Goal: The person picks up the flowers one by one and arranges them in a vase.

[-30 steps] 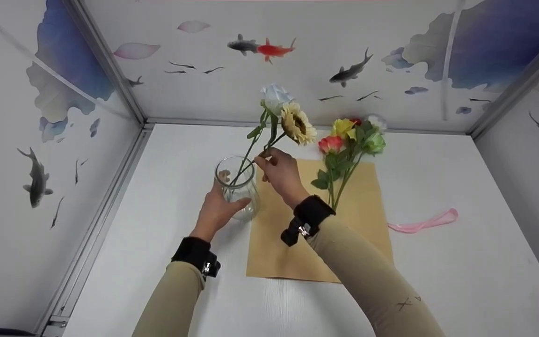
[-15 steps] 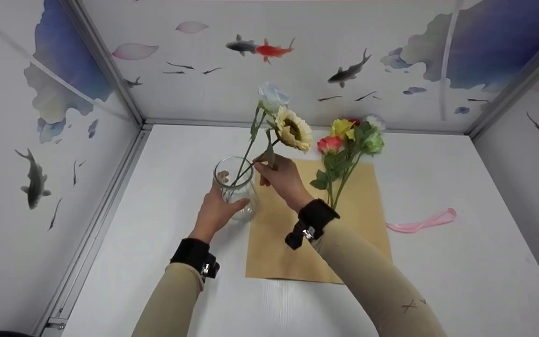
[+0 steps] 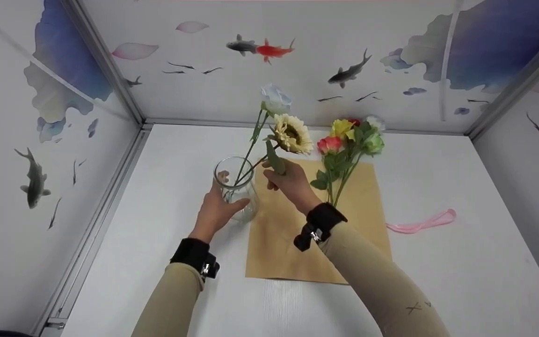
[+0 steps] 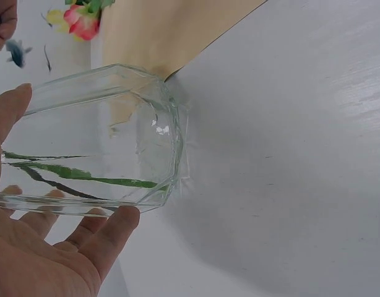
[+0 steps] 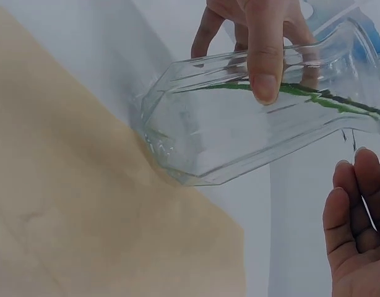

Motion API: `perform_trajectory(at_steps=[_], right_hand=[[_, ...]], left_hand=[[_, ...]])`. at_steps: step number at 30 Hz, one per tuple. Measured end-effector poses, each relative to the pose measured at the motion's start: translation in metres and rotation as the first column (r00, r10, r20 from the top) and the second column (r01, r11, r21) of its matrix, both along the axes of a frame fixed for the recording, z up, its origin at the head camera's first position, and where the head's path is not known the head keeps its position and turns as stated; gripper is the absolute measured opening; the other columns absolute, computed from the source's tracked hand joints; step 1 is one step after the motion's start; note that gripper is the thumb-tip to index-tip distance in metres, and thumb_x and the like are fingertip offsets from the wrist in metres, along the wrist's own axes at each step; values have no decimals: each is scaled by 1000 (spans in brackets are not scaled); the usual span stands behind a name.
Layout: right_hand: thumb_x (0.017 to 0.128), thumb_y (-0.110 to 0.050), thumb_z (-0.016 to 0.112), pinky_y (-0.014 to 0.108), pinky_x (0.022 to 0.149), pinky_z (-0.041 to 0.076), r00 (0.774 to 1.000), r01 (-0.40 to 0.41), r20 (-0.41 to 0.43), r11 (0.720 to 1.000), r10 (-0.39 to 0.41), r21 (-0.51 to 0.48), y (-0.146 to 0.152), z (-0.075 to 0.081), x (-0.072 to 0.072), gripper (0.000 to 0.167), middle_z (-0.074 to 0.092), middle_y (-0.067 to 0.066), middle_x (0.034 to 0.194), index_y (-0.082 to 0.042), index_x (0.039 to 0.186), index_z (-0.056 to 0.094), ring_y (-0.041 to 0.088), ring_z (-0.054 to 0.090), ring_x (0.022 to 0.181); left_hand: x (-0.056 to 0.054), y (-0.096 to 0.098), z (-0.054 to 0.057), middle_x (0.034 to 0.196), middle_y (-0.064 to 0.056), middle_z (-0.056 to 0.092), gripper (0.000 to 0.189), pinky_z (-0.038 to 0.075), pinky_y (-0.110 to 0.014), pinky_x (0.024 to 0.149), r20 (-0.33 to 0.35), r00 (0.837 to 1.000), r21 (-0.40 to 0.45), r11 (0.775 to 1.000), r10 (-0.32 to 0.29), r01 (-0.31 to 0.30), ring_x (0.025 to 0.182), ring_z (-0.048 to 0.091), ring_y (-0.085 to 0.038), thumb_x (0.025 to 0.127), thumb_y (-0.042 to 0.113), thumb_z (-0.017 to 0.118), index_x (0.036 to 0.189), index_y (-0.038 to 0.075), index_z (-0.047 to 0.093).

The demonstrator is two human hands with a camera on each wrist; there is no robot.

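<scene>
My left hand grips the clear glass vase around its side, thumb in front and fingers behind. Inside the vase, green stems run down towards the base. Out of its mouth lean a pale blue rose and a cream sunflower, both tilting right. My right hand is beside the sunflower's stem, just right of the vase rim, and a leaf overlaps it. In the right wrist view, the fingers are loosely bent with nothing seen between them; the thumb is out of that view.
Brown wrapping paper lies flat on the white table. On it rests a bunch of red, yellow, white and green flowers. A pink ribbon lies to the right. Printed walls enclose the table's back and sides.
My right hand has drawn back to the right and slightly down from the sunflower's stem, its pinch loosened. The sunflower's head has dipped lower. The left hand and the vase are nearly still.
</scene>
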State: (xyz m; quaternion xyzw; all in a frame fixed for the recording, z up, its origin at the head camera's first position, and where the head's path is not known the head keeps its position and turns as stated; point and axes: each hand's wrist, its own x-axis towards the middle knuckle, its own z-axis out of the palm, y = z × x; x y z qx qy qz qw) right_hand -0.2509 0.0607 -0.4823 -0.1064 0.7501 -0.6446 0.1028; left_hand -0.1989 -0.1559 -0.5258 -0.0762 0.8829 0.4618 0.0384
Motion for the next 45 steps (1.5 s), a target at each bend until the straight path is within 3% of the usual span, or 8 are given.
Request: perform_trajectory(at_steps=[10,17,24,34,41,45], right_hand=[[101,-15,65,36,76,49,1000,-5,4,994,4,107,22,-12,-8,17,66,10,83,-7,116,67,21,62,77],[101,-14,64,34,77,50,999,27,26,963,-35,268,40,-22,-15,26,68,15,91,-11,127,65,32,66,89],[99,-14,63,33,77,49,998,44,29,938,-58,344,61,-32,-20,31,67,13,91,-9,129,63,42,65,97],[99,-14,63,32,75,51,996,88,-34,884,-82,460,93,-44,-22,42,64,11,94,-6,140,55,24,63,85],[99,-14,63,33,68,46,992,124,-65,838,-105,531,119,-52,-23,53,62,14,99,-4,148,46,24,57,81],[98,-13,62,35,71,45,990,137,-61,822,-124,552,133,-56,-23,55,60,15,101,-4,149,44,26,56,85]], left_hand=[[1,0,1,157,-22,42,102,40,-56,112,-20,1000,-10,1000,-7,7,144,42,-39,84,41,82,162,17,22],[2,0,0,156,-23,43,102,39,-55,113,-28,1000,-14,1000,-11,11,143,43,-39,84,42,83,162,15,22],[1,0,0,154,-23,45,101,39,-52,113,-44,999,-20,1000,-8,8,142,45,-37,83,41,84,160,15,25],[1,1,-1,155,-23,44,100,40,-54,112,-42,999,-25,1000,-9,8,142,45,-39,84,41,83,161,16,24],[0,1,-2,156,-22,43,99,41,-55,112,-35,999,-26,1000,-9,8,143,44,-38,84,43,82,161,18,25],[0,1,-1,156,-23,43,100,40,-56,112,-32,999,-28,1000,-9,8,143,43,-39,84,42,82,161,16,24]])
